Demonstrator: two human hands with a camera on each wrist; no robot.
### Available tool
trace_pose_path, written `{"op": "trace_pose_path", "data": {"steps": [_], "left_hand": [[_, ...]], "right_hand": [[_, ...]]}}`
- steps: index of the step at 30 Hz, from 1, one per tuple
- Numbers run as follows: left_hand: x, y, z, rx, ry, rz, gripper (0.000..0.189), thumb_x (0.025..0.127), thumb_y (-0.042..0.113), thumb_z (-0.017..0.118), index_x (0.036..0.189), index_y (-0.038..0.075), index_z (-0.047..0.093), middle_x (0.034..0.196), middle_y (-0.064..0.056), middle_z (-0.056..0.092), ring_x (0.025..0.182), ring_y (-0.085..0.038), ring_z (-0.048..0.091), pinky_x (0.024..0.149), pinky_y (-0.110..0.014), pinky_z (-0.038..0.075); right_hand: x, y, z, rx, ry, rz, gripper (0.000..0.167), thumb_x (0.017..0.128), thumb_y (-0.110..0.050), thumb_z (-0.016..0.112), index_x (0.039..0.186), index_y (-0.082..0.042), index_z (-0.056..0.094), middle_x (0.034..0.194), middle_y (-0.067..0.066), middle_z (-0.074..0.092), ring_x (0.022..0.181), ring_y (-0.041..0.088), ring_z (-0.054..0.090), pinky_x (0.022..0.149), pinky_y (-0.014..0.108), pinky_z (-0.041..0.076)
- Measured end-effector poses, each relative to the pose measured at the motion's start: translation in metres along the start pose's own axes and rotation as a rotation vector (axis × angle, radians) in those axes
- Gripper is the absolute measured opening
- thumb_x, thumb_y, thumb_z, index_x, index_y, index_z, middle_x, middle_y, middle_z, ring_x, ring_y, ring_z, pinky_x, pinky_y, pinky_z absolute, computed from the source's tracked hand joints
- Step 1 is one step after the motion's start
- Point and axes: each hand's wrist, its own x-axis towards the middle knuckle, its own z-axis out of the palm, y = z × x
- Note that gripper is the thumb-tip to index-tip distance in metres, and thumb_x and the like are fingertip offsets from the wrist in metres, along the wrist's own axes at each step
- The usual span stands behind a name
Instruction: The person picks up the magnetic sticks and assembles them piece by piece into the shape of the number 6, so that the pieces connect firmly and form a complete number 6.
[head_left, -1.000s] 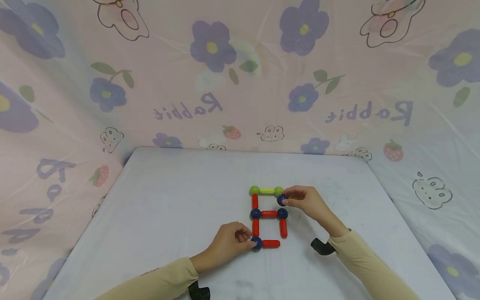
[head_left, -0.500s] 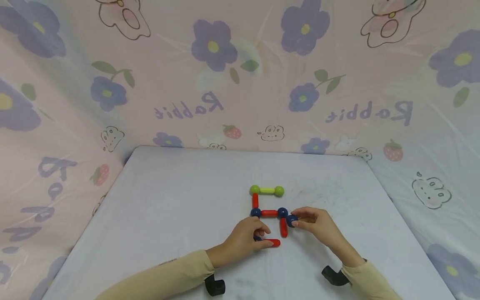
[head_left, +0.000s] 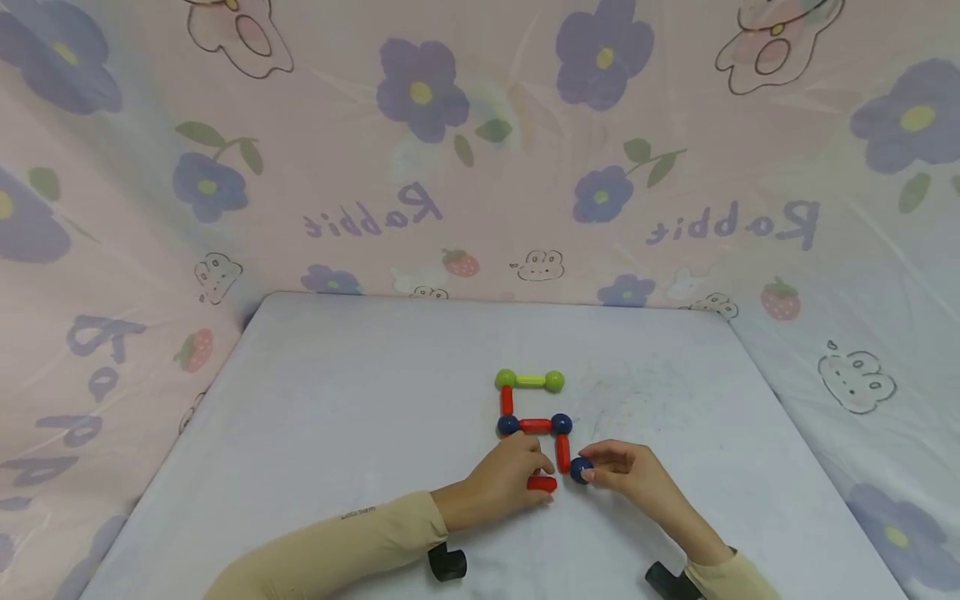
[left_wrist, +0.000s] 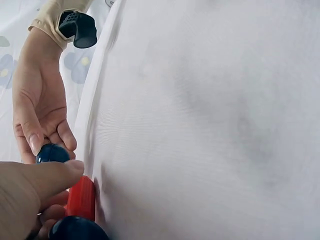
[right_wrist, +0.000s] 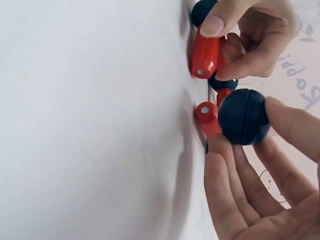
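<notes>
A flat figure of magnetic rods and balls lies on the white table. Its top has a light green rod (head_left: 531,381) between two green balls (head_left: 555,381). Below, a red rod (head_left: 536,425) joins two blue balls (head_left: 561,423), and another red rod (head_left: 563,454) points toward me. My left hand (head_left: 498,482) pinches the lowest red rod (head_left: 542,483), the thumb on its side in the right wrist view (right_wrist: 205,55). This hand hides the lower left blue ball in the head view. Between thumb and fingers, my right hand (head_left: 637,477) holds a loose blue ball (head_left: 580,470) beside the free rod ends.
The white table (head_left: 360,375) stretches out on both sides of the figure. A patterned cloth (head_left: 480,167) hangs behind it and along the sides. Black wrist mounts (head_left: 447,562) stick out under both sleeves.
My right hand has brought the blue ball down from near the green ball to the lower right rod end. My left hand has slid right from the lower left ball onto the lowest red rod.
</notes>
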Motion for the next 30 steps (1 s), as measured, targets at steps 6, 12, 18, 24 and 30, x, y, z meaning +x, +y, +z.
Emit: {"op": "trace_pose_path", "data": {"steps": [6, 12, 18, 24, 30], "left_hand": [[0.003, -0.001, 0.004, 0.071, 0.0, 0.03, 0.021, 0.081, 0.029, 0.082, 0.099, 0.02, 0.078, 0.082, 0.009, 0.058, 0.078, -0.004, 0.043, 0.069, -0.014, 0.034], [0.004, -0.002, 0.007, 0.102, 0.021, 0.059, 0.018, 0.082, 0.029, 0.082, 0.097, 0.02, 0.078, 0.081, 0.009, 0.06, 0.076, -0.004, 0.044, 0.07, -0.015, 0.033], [0.003, -0.004, 0.008, 0.069, 0.045, 0.059, 0.016, 0.081, 0.03, 0.082, 0.095, 0.022, 0.078, 0.078, 0.012, 0.058, 0.074, -0.001, 0.044, 0.07, -0.015, 0.032], [0.001, -0.007, 0.006, 0.023, 0.055, 0.054, 0.017, 0.081, 0.031, 0.082, 0.096, 0.023, 0.077, 0.079, 0.012, 0.058, 0.073, 0.0, 0.043, 0.071, -0.015, 0.031], [0.0, -0.008, 0.005, -0.025, 0.056, 0.06, 0.019, 0.08, 0.03, 0.083, 0.096, 0.023, 0.077, 0.08, 0.013, 0.059, 0.073, 0.002, 0.045, 0.072, -0.016, 0.031]], "right_hand": [[-0.004, 0.003, 0.007, 0.003, -0.028, -0.006, 0.042, 0.087, -0.023, 0.076, 0.121, 0.0, 0.066, 0.107, 0.016, 0.074, 0.087, 0.008, 0.07, 0.076, 0.022, 0.054], [-0.006, 0.006, 0.013, -0.005, -0.039, -0.034, 0.04, 0.087, -0.022, 0.076, 0.118, 0.001, 0.067, 0.106, 0.017, 0.074, 0.085, 0.006, 0.071, 0.074, 0.021, 0.055], [-0.008, 0.004, 0.016, -0.019, -0.018, -0.019, 0.04, 0.085, -0.024, 0.077, 0.116, 0.001, 0.068, 0.107, 0.017, 0.075, 0.086, 0.007, 0.072, 0.071, 0.022, 0.054], [-0.007, 0.005, 0.019, -0.031, 0.004, -0.033, 0.039, 0.084, -0.024, 0.078, 0.115, -0.001, 0.068, 0.104, 0.016, 0.075, 0.084, 0.006, 0.071, 0.07, 0.022, 0.054], [-0.006, 0.007, 0.022, -0.029, 0.004, -0.072, 0.038, 0.085, -0.022, 0.078, 0.115, -0.001, 0.068, 0.101, 0.015, 0.075, 0.083, 0.004, 0.071, 0.07, 0.021, 0.054]]}}
